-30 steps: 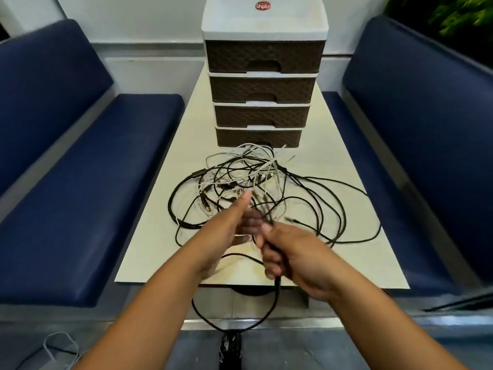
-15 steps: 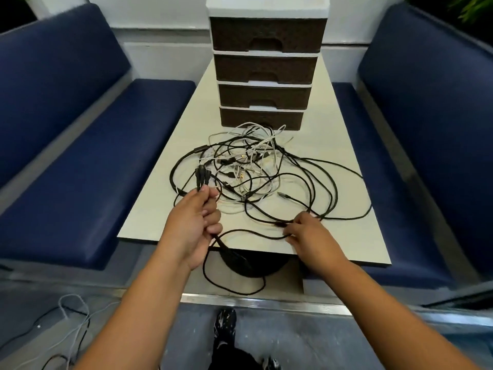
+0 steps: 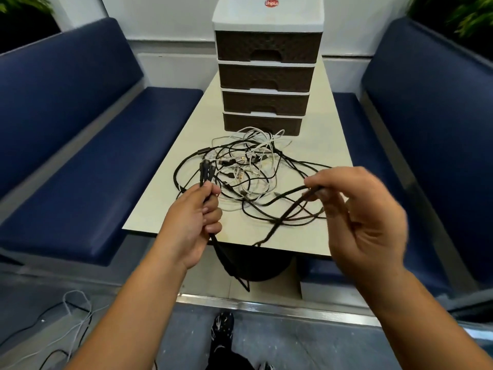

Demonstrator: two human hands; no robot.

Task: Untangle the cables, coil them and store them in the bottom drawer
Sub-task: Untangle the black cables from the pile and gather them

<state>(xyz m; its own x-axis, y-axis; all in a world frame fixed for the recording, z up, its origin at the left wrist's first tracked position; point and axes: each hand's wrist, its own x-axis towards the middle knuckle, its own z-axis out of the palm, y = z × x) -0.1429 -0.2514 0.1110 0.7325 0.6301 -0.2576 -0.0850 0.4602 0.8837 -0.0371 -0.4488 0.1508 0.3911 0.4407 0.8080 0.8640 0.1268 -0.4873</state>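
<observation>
Head view looks down over both my forearms, reaching out above the near edge of the cream table (image 3: pixel 333 145). My left hand (image 3: pixel 192 222) is fisted round a black cable (image 3: pixel 282 217), its plug ends sticking up above my thumb. My right hand (image 3: pixel 360 209), raised and well apart from the left, pinches the same black cable between thumb and fingertips, other fingers loosely curled. A slack loop hangs below the table edge. The tangle of black and white cables (image 3: pixel 248 166) lies on the table before the closed bottom drawer (image 3: pixel 262 124) of the four-drawer unit (image 3: pixel 266 22).
</observation>
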